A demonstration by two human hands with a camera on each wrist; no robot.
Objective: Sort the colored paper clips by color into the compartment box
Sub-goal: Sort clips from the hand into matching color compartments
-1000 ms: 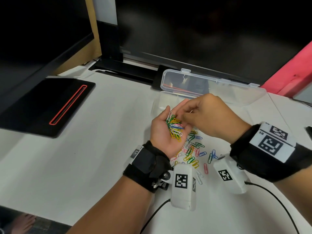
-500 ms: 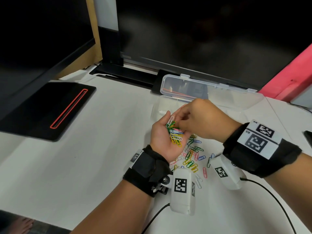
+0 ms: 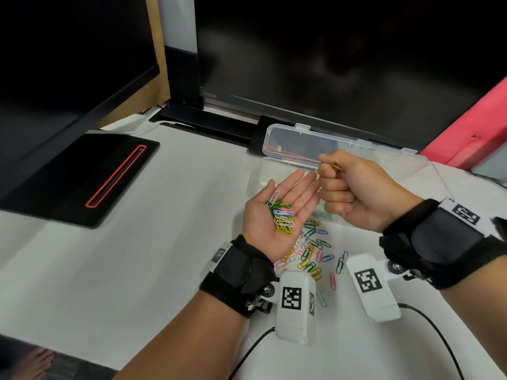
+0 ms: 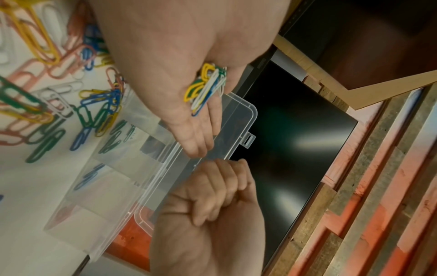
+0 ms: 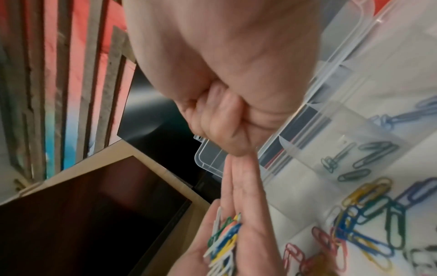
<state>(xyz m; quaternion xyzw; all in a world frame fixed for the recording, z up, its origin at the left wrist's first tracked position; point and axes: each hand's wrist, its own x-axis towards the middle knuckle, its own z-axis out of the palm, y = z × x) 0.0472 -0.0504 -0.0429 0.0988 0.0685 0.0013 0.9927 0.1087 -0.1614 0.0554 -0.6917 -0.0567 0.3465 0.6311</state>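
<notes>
My left hand (image 3: 288,187) lies palm up, fingers straight, with a bundle of mixed paper clips (image 3: 282,218) resting on the palm; the left wrist view shows the same bundle (image 4: 205,87). My right hand (image 3: 329,165) is curled into a fist just right of the left fingertips and pinches a yellow clip (image 3: 337,167) between thumb and forefinger. It hovers at the near edge of the clear compartment box (image 3: 263,171), whose lid (image 3: 301,144) stands open behind. In the right wrist view, green clips (image 5: 369,155) and blue clips (image 5: 402,115) lie in separate compartments. A loose pile of clips (image 3: 312,253) lies on the table under both wrists.
A black pad with a red-outlined slot (image 3: 82,174) lies at the left on the white table (image 3: 137,256). A dark monitor and its base (image 3: 208,122) stand behind the box. A red board (image 3: 472,133) leans at the right. Camera cables (image 3: 439,333) trail toward me.
My right hand has lifted off the left palm and moved up and right toward the box with a yellow clip. The left fingers have straightened out.
</notes>
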